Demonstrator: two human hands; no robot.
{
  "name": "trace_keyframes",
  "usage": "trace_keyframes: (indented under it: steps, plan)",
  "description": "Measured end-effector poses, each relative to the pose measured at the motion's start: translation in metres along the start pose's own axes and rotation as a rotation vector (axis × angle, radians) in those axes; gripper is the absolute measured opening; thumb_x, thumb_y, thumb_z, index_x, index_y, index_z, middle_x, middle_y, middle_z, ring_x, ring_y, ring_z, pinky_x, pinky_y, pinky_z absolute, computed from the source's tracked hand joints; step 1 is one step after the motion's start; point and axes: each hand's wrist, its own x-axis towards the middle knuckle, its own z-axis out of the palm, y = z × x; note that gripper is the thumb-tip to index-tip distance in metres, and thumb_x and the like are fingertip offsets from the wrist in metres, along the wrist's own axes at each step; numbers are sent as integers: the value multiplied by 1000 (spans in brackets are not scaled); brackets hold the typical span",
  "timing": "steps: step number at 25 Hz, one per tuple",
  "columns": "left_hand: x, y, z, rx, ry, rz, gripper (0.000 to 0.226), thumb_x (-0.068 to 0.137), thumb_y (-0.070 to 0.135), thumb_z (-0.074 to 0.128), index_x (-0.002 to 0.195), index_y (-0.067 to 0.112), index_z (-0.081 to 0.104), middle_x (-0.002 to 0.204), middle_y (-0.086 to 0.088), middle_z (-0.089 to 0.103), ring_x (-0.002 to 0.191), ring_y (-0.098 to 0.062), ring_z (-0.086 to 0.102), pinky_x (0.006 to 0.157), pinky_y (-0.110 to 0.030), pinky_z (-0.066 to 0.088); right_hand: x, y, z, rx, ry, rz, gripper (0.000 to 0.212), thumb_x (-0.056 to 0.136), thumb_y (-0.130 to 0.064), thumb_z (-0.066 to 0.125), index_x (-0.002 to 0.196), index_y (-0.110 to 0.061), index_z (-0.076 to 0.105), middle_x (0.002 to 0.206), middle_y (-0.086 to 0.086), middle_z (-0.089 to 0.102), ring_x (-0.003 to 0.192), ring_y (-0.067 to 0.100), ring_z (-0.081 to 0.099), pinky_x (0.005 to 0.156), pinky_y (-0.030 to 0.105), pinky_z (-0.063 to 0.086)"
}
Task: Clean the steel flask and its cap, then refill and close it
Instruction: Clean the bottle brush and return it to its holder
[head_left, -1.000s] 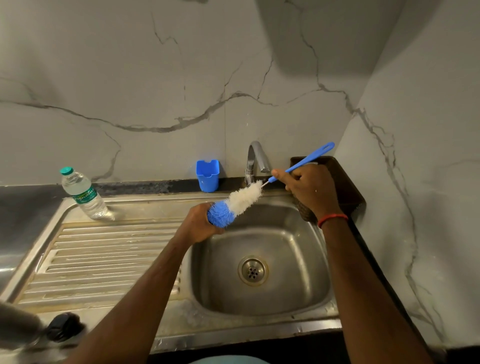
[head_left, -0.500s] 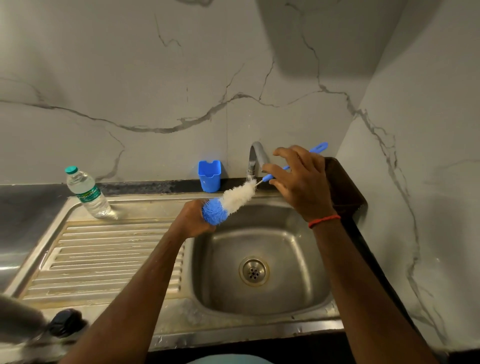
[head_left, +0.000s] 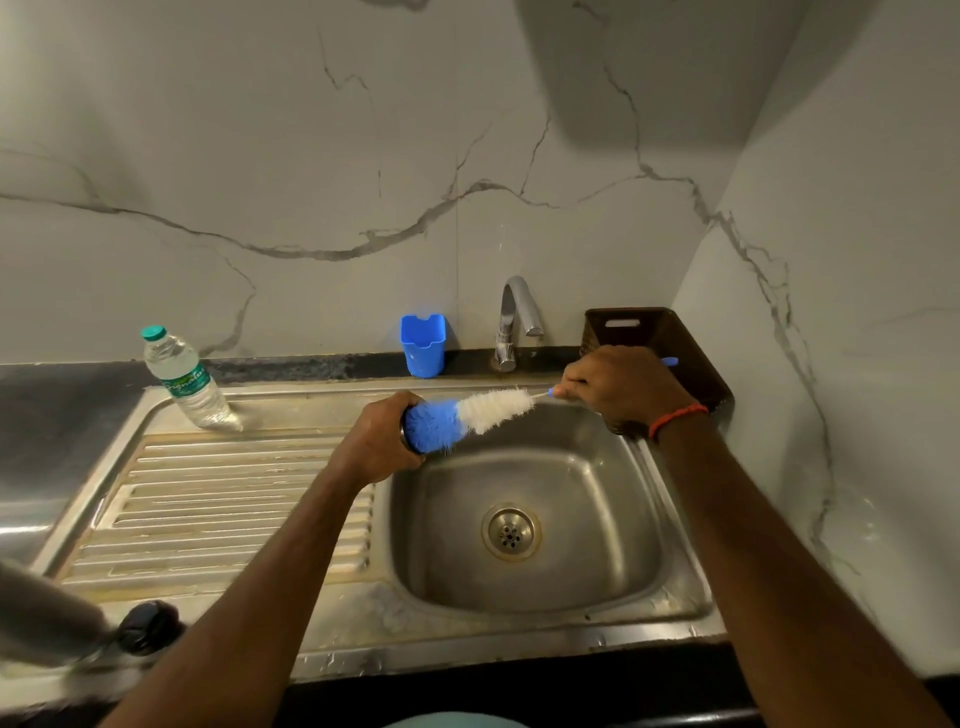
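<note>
My left hand (head_left: 382, 441) is closed over the sink's left rim around a small object. Only its dark rim (head_left: 403, 432) shows, so I cannot tell if it is the cap. The bottle brush has its blue tip (head_left: 434, 426) pressed into that object and its white bristles (head_left: 498, 408) sticking out to the right. My right hand (head_left: 621, 387) grips the blue handle just behind the bristles; the handle's end (head_left: 670, 361) pokes out past my fingers. A blurred grey steel cylinder (head_left: 41, 613) with a black round end (head_left: 148, 626), seemingly the flask, lies at the bottom left.
The steel sink basin (head_left: 597, 519) with its drain lies below my hands, the ribbed drainboard (head_left: 208, 509) to the left. A plastic water bottle (head_left: 187, 384) stands at the drainboard's back. A blue cup (head_left: 423, 343), the tap (head_left: 514, 322) and a dark basket (head_left: 649, 332) line the wall.
My right hand loosened on the handle, then closed again nearer the bristles. The brush has tipped down to nearly level, and its blue tip stays in my left hand.
</note>
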Motion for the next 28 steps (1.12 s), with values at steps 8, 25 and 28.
trace_keyframes:
  steps: [8, 25, 28]
  plan:
    - [-5, 5, -11, -88, -225, -10, 56, 69, 8, 89, 111, 24, 56, 99, 10, 62, 89, -4, 60, 76, -16, 50, -1, -11, -1, -48, 556, -217, 18, 89, -29, 63, 82, -22, 77, 69, -4, 66, 72, 19, 55, 77, 38, 37]
    - [4, 8, -10, -86, -169, 133, 83, 66, 10, 92, 139, 17, 52, 120, 5, 61, 106, -10, 58, 100, -34, 50, -28, -2, -15, 75, 96, 11, 24, 92, -43, 66, 93, -23, 78, 69, -13, 62, 69, 7, 55, 78, 35, 50]
    - [3, 18, -5, -121, -227, 143, 80, 68, 9, 91, 134, 25, 48, 110, 16, 58, 98, 0, 57, 90, -20, 45, -26, 5, -15, -23, 443, -98, 15, 87, -34, 69, 84, -23, 79, 68, -8, 64, 71, 13, 53, 77, 35, 39]
